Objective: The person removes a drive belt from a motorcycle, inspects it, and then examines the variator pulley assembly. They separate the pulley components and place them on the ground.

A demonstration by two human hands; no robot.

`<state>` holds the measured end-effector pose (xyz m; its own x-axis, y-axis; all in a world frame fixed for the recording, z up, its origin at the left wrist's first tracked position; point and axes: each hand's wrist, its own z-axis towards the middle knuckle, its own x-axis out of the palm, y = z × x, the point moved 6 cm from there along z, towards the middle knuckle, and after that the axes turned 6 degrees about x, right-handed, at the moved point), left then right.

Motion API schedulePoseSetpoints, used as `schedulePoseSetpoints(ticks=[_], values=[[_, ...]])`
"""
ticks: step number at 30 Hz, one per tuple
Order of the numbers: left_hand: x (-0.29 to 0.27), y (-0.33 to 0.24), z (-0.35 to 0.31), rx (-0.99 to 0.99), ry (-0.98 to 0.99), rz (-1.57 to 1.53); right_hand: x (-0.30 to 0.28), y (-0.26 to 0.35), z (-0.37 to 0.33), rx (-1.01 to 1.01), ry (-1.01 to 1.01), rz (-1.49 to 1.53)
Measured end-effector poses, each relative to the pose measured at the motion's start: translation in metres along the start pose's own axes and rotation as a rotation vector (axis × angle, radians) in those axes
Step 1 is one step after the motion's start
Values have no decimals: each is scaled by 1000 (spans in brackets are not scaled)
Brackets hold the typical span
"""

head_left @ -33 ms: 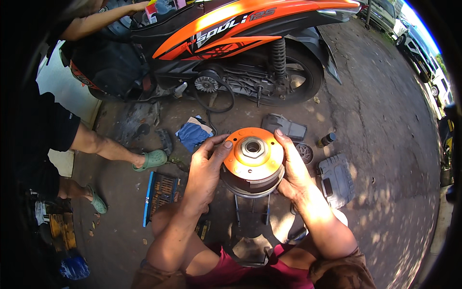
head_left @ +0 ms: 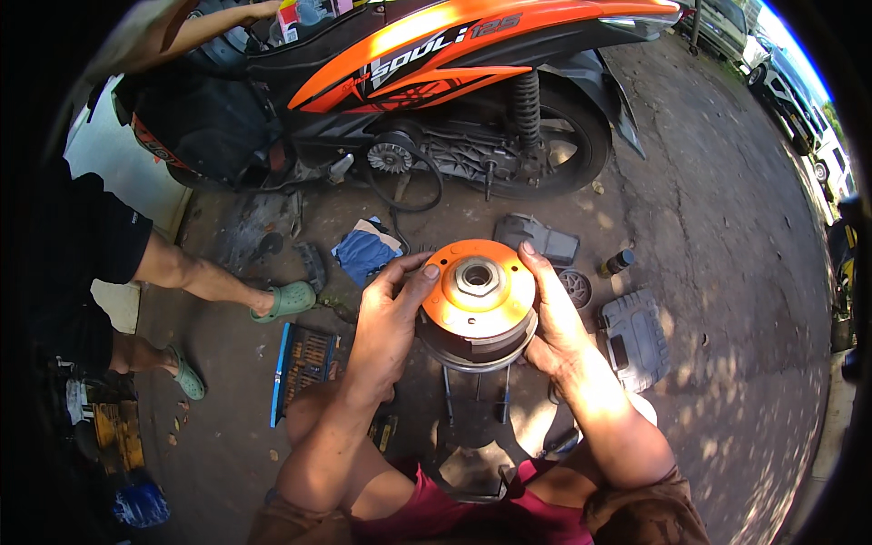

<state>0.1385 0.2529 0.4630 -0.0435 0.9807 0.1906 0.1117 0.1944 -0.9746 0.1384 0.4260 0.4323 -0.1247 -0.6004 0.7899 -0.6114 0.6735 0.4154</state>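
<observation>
Between both hands sits a scooter clutch assembly [head_left: 470,313], with an orange plate on top, a large hex nut at its centre and dark clutch shoes below. My left hand [head_left: 389,313] grips its left side, thumb on the plate's rim. From the right, my right hand [head_left: 559,322] clasps it with the thumb along the edge. Under the assembly, a metal stand with two upright rods [head_left: 448,397] shows between my knees. How the clutch meets this stand is hidden.
Ahead stands an orange scooter [head_left: 409,68] with its drive belt [head_left: 440,186] hanging loose. A blue socket case [head_left: 289,372], blue cloth [head_left: 367,254], black cover [head_left: 538,239], grey case [head_left: 634,338] and dark bottle [head_left: 618,263] lie around. At left stands another person in green clogs [head_left: 283,301].
</observation>
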Motion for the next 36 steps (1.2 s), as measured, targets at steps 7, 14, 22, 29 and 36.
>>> schedulePoseSetpoints(ticks=[7,14,22,29,36], values=[[-11,17,3,-214,14,-124,18,1,-10,-55,-35,-175],[3,36,3,-468,68,-799,63,20,-65,-439,-133,-1252],[20,15,2,-404,-43,-931,71,27,-55,-858,-137,-1533],[19,12,1,-346,-71,-819,59,19,-23,-576,116,-798],[17,7,1,-254,104,-810,62,15,-21,-581,103,-764]])
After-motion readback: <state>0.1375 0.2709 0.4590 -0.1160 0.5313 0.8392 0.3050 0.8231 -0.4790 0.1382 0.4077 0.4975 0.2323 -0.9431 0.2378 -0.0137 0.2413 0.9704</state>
